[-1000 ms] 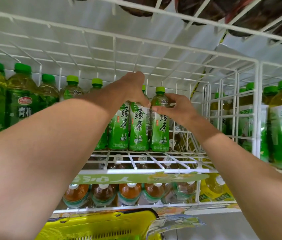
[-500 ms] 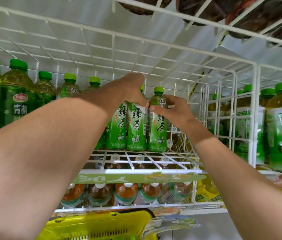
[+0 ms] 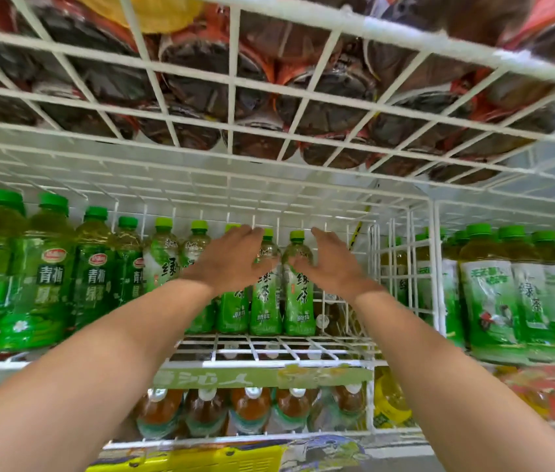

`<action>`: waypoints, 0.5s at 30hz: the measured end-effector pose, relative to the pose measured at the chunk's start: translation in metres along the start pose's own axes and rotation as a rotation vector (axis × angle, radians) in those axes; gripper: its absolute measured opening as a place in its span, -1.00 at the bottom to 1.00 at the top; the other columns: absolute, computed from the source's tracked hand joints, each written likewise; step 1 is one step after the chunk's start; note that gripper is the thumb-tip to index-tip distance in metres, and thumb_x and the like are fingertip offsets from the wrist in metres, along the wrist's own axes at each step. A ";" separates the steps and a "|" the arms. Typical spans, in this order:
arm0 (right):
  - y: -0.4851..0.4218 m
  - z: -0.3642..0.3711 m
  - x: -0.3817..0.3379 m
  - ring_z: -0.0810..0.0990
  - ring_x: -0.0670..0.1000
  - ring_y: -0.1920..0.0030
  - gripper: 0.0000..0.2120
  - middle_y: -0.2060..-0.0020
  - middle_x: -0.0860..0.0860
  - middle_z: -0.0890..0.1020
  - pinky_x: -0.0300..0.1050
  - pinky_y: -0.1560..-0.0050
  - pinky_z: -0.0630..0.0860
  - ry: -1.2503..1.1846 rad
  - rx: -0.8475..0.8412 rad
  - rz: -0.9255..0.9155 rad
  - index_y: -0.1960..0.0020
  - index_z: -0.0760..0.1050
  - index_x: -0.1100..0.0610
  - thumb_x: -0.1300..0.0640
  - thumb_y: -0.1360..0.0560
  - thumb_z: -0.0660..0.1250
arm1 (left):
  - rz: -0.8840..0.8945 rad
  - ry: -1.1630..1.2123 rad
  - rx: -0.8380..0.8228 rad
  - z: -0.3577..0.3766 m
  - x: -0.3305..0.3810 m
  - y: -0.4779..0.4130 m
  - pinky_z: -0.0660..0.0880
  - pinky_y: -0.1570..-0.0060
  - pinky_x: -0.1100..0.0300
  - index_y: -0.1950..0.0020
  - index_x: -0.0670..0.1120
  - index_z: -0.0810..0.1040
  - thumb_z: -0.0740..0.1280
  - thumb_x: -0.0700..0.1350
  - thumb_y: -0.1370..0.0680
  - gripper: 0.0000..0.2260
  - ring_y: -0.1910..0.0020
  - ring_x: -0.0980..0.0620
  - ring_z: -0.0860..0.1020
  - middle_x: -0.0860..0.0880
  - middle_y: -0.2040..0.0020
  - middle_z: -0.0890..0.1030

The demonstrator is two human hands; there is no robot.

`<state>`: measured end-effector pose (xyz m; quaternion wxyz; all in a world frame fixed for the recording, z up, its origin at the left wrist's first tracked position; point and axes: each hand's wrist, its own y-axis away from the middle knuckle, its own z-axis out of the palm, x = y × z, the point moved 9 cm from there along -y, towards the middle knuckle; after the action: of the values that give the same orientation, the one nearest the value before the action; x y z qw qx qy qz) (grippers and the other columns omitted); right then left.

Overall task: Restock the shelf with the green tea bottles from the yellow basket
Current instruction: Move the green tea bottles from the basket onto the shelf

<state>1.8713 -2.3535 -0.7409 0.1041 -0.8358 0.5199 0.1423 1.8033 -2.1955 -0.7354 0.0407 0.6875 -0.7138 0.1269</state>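
Head view looks up into the white wire shelf (image 3: 269,349), where the green tea bottles (image 3: 298,301) stand upright in a row toward the back. My left hand (image 3: 232,262) and my right hand (image 3: 332,267) are both raised to the two bottles most to the right, one hand at each. The fingers (image 3: 320,235) are spread and almost straight, closed around nothing; they seem to lie against the bottle shoulders, but blur does not let me be sure of contact. The yellow basket (image 3: 201,459) shows only its rim, at the bottom edge. I judge these bottles full, so rather heavy, with thin plastic that gives a little and a smooth label that can slip. Better to take each around the middle, and to push low, because a push near the cap may tip it into its neighbours.
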 end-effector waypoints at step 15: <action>0.167 -0.031 -0.105 0.29 0.24 -0.49 -0.28 -0.51 0.20 0.30 0.21 -0.40 0.38 0.425 -0.077 -0.171 -0.57 0.19 0.07 -0.37 -0.60 0.10 | -0.105 -0.324 -0.092 -0.102 0.008 0.182 0.46 -0.18 -0.06 -0.46 -0.07 0.33 0.11 0.36 -0.60 -0.37 -0.30 -0.16 0.47 -0.13 -0.33 0.49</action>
<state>1.6813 -2.3481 -0.6799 -0.0279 -0.8915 0.4514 -0.0265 1.6106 -2.1750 -0.6578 -0.0368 0.7326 -0.6794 -0.0205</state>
